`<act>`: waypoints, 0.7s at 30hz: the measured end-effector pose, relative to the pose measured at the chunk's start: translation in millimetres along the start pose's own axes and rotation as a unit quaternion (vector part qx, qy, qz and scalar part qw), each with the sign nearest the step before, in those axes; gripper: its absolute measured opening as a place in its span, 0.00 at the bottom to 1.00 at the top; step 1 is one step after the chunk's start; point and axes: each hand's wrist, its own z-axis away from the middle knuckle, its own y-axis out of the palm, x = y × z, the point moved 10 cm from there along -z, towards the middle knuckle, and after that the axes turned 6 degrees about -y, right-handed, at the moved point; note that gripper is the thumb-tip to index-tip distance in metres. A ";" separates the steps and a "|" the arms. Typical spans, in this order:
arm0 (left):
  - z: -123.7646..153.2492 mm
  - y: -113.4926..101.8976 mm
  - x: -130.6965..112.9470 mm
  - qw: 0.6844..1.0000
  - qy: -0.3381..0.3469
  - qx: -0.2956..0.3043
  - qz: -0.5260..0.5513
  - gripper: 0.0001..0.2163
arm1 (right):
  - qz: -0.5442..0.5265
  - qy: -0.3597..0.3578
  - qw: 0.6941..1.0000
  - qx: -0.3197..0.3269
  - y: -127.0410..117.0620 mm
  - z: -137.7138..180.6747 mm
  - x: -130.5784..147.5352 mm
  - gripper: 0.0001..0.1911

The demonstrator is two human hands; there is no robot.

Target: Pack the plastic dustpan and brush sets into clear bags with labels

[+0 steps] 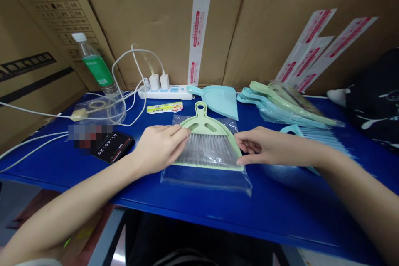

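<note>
A light green dustpan with a small brush (pixel 207 143) lies inside a clear plastic bag (pixel 205 176) on the blue table (pixel 280 208). My left hand (pixel 158 146) rests on the bag's left side, its fingers curled and pressing on the brush bristles. At the right edge of the dustpan, my right hand (pixel 264 146) pinches the bag between thumb and fingers.
A blue dustpan (pixel 220 99) lies behind the bag, with a stack of bagged dustpans (pixel 286 104) to its right. At left are a phone (pixel 112 147), a power strip (pixel 166 91) with chargers and cables, and a water bottle (pixel 95 66). Cardboard boxes (pixel 156 12) wall the back.
</note>
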 end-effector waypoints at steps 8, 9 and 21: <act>6.3 0.8 -22.5 0.997 0.076 -0.016 0.025 0.15 | -0.006 0.003 1.000 0.004 2.2 -0.8 -3.4 0.23; 6.8 2.1 -24.5 0.997 0.079 -0.013 0.023 0.14 | -0.007 0.003 1.000 0.005 2.7 -0.9 -3.9 0.23; 7.8 15.7 -23.3 0.996 0.079 0.040 0.020 0.12 | 0.001 -0.001 1.000 0.005 2.8 -0.3 -3.8 0.23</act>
